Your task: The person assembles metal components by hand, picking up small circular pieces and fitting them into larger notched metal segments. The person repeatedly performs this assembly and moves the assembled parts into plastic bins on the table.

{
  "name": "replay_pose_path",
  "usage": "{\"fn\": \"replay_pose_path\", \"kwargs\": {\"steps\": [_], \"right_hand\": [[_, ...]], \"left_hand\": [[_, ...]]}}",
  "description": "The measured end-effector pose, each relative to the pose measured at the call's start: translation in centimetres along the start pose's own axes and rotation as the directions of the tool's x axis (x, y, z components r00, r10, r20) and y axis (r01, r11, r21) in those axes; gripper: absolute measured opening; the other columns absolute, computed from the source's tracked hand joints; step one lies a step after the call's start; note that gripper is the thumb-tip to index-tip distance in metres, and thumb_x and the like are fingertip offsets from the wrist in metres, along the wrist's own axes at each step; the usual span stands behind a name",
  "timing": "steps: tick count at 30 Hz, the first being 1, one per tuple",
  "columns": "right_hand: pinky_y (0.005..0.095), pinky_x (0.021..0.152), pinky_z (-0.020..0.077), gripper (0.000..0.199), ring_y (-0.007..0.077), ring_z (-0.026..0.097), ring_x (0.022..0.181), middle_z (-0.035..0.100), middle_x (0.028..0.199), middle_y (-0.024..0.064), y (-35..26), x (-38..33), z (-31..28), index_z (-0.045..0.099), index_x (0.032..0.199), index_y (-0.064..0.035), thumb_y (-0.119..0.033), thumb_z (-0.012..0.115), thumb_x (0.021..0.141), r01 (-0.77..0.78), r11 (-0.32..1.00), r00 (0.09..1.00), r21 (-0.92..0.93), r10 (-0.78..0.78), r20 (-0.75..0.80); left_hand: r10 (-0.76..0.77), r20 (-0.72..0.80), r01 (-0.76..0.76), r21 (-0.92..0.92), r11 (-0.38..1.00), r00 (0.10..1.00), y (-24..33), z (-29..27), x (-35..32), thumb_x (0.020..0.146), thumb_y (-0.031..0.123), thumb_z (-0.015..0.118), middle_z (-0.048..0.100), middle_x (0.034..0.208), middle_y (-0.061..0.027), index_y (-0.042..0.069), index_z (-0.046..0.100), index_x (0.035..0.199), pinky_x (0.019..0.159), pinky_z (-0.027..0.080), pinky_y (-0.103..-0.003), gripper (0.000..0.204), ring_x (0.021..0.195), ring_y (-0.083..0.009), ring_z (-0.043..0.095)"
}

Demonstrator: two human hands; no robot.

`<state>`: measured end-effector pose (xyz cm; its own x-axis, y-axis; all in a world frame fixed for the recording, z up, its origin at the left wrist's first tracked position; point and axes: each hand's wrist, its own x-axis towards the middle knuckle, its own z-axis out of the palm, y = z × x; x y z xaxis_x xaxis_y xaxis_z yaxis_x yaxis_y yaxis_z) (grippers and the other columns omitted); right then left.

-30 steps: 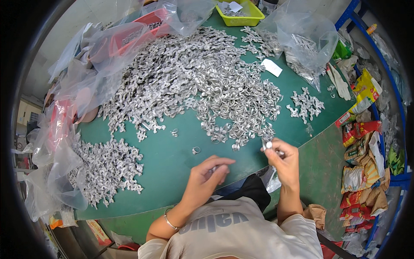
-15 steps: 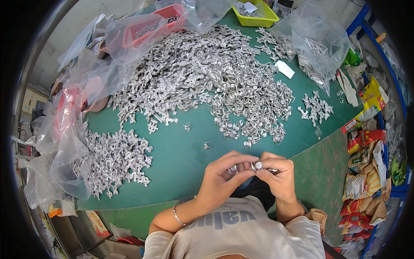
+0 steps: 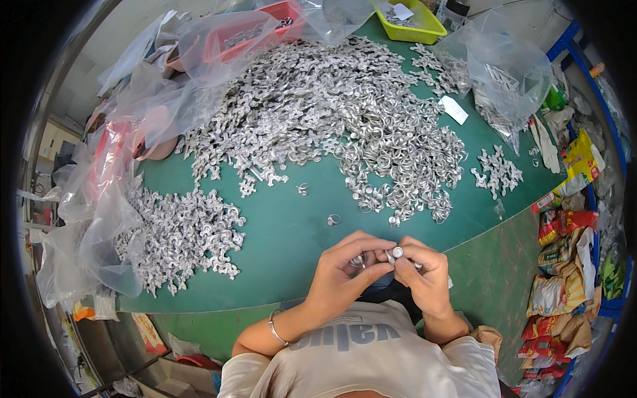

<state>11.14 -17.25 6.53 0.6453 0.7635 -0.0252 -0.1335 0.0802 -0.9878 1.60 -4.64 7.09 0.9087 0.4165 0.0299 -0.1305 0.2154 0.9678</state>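
At the table's near edge, my left hand (image 3: 345, 266) and my right hand (image 3: 424, 273) meet, fingers pinched together. Between their fingertips sits a small silvery metal ring (image 3: 397, 253) with a round flat head facing up. More ring-like metal pieces (image 3: 359, 261) show inside the curl of my left fingers, and another bit of metal pokes out beside my right fingers. Just beyond my hands one loose ring (image 3: 333, 219) lies on the green tabletop (image 3: 279, 252), with another (image 3: 302, 189) farther off. The large pile of rings (image 3: 405, 159) lies beyond them.
A broad heap of flat silvery castings (image 3: 285, 99) covers the far middle, with a smaller heap (image 3: 186, 239) at left and a little cluster (image 3: 497, 172) at right. Red (image 3: 255, 33) and yellow (image 3: 415, 30) bins stand behind. Plastic bags (image 3: 113, 245) drape the left edge; a paper tag (image 3: 454, 109) lies right.
The view has shifted slightly, so the table's contents appear a little farther right. My hands stay together; the ring's round head now shows a little higher between the fingertips.
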Motion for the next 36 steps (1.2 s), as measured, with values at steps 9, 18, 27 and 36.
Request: {"fn": "replay_pose_path", "kwargs": {"steps": [9, 18, 27, 36], "right_hand": [[0.0236, 0.051, 0.0341, 0.009, 0.0134, 0.046, 0.059, 0.053, 0.072, 0.009, -0.8, 0.9, 0.4, 0.06, 0.087, 0.005, -0.001, 0.055, 0.082, 0.223, 0.923, 0.972, -0.314, -0.186, 0.142], [0.0212, 0.047, 0.0307, 0.003, 0.0056, 0.043, 0.053, 0.054, 0.062, 0.0029, 0.5, 1.7, 0.8, 0.061, 0.08, 0.0018, -0.001, 0.061, 0.078, 0.06, 0.954, 0.995, -0.293, -0.034, 0.094], [0.0178, 0.049, 0.0257, 0.002, 0.0011, 0.033, 0.054, 0.043, 0.058, -0.0058, 4.8, 2.9, 1.4, 0.06, 0.079, 0.0014, 0.002, 0.061, 0.077, 0.025, 0.915, 0.995, -0.402, -0.061, -0.078], [0.0213, 0.045, 0.0292, 0.005, 0.0041, 0.036, 0.05, 0.043, 0.055, -0.001, 6.3, 4.9, 3.1, 0.061, 0.081, 0.0019, 0.001, 0.063, 0.076, 0.056, 0.945, 0.989, -0.324, -0.096, -0.11]], "left_hand": [[-0.042, -0.058, 0.044, 0.039, 0.998, 0.997, -0.2, -0.9, -0.9, 0.077, -0.001, 0.064, 0.053, 0.084, -0.0017, 0.0, 0.061, 0.093, 0.054, 0.034, -0.018, 0.016, 0.063, -0.0039, 0.04], [-0.099, -0.072, 0.107, 0.128, 0.986, 0.992, -0.7, -2.1, -1.8, 0.076, 0.002, 0.066, 0.055, 0.078, 0.0001, 0.002, 0.062, 0.086, 0.05, 0.031, -0.019, 0.011, 0.058, -0.0035, 0.039], [0.169, -0.249, 0.092, 0.775, 0.625, 0.954, -5.1, -6.4, 0.3, 0.074, 0.004, 0.065, 0.051, 0.066, -0.0117, 0.002, 0.054, 0.099, 0.052, 0.04, -0.031, 0.027, 0.053, -0.0248, 0.048], [0.131, -0.157, 0.052, 0.808, 0.587, 0.979, -3.8, -5.0, 0.8, 0.076, 0.005, 0.064, 0.051, 0.068, -0.0139, 0.002, 0.052, 0.096, 0.052, 0.041, -0.035, 0.024, 0.059, -0.0308, 0.052]]}}
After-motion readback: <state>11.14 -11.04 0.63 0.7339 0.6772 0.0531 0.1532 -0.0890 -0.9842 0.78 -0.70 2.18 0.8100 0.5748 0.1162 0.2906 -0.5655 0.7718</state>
